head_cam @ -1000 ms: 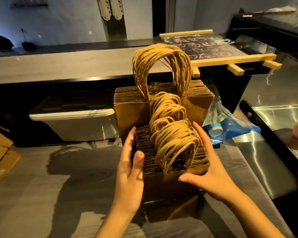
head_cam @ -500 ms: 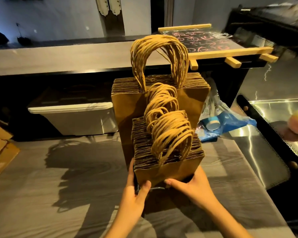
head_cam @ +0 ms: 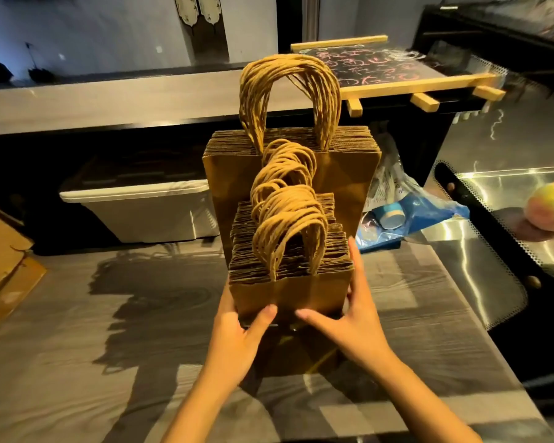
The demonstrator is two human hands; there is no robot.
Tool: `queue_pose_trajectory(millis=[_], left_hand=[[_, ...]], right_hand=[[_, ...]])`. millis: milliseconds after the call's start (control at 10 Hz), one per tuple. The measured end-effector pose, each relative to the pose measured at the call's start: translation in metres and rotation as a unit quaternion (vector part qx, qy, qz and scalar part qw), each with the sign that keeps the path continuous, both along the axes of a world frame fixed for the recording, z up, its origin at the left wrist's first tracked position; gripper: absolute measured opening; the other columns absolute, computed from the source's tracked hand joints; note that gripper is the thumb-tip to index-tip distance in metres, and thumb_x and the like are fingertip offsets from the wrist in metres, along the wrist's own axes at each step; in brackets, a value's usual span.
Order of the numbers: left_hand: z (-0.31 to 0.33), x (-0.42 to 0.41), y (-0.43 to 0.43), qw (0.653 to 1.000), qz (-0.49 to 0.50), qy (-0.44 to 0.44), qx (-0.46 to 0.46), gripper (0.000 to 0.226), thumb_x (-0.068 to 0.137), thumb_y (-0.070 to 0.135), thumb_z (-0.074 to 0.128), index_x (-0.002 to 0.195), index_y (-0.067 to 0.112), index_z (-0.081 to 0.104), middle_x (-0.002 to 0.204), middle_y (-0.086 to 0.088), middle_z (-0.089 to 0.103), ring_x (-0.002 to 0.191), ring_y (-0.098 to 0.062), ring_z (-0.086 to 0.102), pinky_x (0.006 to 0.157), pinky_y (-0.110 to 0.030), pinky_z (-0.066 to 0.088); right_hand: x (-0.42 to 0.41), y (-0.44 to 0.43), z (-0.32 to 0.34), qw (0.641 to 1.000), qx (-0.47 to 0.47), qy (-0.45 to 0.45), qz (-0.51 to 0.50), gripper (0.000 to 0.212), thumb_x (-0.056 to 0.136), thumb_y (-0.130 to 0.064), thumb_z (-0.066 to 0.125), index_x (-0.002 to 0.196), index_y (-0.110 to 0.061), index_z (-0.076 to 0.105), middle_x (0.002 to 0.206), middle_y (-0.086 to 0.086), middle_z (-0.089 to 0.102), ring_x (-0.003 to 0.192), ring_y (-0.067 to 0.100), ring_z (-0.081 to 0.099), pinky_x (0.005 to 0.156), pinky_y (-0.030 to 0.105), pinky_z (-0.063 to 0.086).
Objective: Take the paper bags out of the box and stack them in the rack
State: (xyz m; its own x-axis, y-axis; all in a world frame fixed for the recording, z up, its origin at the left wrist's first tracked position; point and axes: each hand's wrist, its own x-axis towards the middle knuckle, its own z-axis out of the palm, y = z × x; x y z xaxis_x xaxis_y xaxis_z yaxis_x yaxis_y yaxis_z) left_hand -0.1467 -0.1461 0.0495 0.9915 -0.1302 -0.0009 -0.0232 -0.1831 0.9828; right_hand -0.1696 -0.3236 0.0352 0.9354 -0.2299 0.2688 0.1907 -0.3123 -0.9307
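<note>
2 bundles of brown paper bags stand upright on a grey table (head_cam: 109,346), handles up, as a person steadies the nearer one. Small bags (head_cam: 288,292) sit at the front, touching the big bags (head_cam: 237,174) behind them. Both bundles are out of any box (none is plainly in view, though flat cardboard (head_cam: 4,260) lies at the far left edge). A thin dark frame shows just under the small bags between the thumbs. Whether that is the rack cannot be told, since the bundles and their shadow hide the base. On this showing the job looks close to done: the bags are unpacked and lined up 1 behind the other. What seems left is to square the front bundle and let go. Whether more bags wait elsewhere is not shown.

Left hand (head_cam: 237,334) cups the lower left corner of the small bags, its thumb laid straight on the front face. Its fingers run round the side out of sight, so their set cannot be told. Right hand (head_cam: 359,324) mirrors it, thumb stretched along the bottom of the front, fingers (head_cam: 357,270) straight and together, pressed flat up the right side. Beyond stand a white bin (head_cam: 141,212), a blue packet (head_cam: 413,215) and a chalkboard (head_cam: 381,68).
</note>
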Motion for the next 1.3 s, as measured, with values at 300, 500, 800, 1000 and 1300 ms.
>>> queue_pose_trajectory(millis=[300, 500, 800, 1000, 1300], left_hand=[[0.074, 0.027, -0.010, 0.990, -0.059, -0.120, 0.040, 0.109, 0.046, 0.091, 0.054, 0.139, 0.044, 0.023, 0.154, 0.004, 0.029, 0.140, -0.007, 0.028, 0.115, -0.029, 0.026], [0.075, 0.024, -0.008, 0.991, -0.066, -0.108, 0.030, 0.088, 0.045, 0.089, 0.057, 0.122, 0.058, 0.028, 0.154, 0.004, 0.027, 0.139, -0.003, 0.027, 0.107, -0.011, 0.028], [0.091, 0.021, 0.002, 0.955, -0.107, -0.128, 0.244, 0.097, 0.067, 0.074, 0.055, 0.148, 0.030, 0.025, 0.155, 0.011, 0.022, 0.141, -0.003, 0.019, 0.117, -0.037, 0.023], [0.122, 0.027, 0.028, 0.858, -0.223, -0.182, 0.425, 0.076, 0.081, 0.061, 0.046, 0.147, 0.030, 0.027, 0.157, 0.010, 0.013, 0.142, -0.006, 0.018, 0.116, -0.029, 0.022], [0.182, 0.056, 0.094, 0.741, -0.297, -0.277, 0.535, 0.050, 0.088, 0.055, 0.047, 0.133, 0.035, 0.047, 0.127, 0.009, 0.058, 0.108, -0.007, 0.054, 0.092, -0.032, 0.047]], right_hand=[[0.026, -0.004, 0.076, 0.995, -0.072, -0.025, 0.063, 0.114, 0.058, -0.050, 0.082, 0.148, -0.032, 0.015, 0.156, -0.011, 0.019, 0.145, 0.007, 0.015, 0.117, 0.042, 0.024], [0.022, 0.001, 0.075, 0.996, -0.070, -0.009, 0.046, 0.106, 0.059, -0.050, 0.079, 0.146, -0.028, 0.023, 0.157, -0.005, 0.018, 0.147, 0.009, 0.003, 0.120, 0.040, 0.014], [0.006, 0.000, 0.108, 0.973, -0.214, -0.051, 0.070, 0.095, 0.078, -0.042, 0.072, 0.150, -0.022, 0.014, 0.153, -0.005, 0.029, 0.141, 0.007, 0.026, 0.116, 0.035, 0.027], [-0.002, 0.009, 0.153, 0.929, -0.361, -0.080, -0.001, 0.082, 0.083, -0.027, 0.068, 0.149, -0.021, 0.020, 0.142, 0.002, 0.047, 0.129, 0.018, 0.045, 0.101, 0.028, 0.036], [0.007, 0.066, 0.221, 0.726, -0.667, 0.079, 0.143, 0.096, 0.079, -0.011, 0.068, 0.148, -0.039, 0.007, 0.153, -0.008, 0.026, 0.140, 0.016, 0.025, 0.112, 0.033, 0.032]])
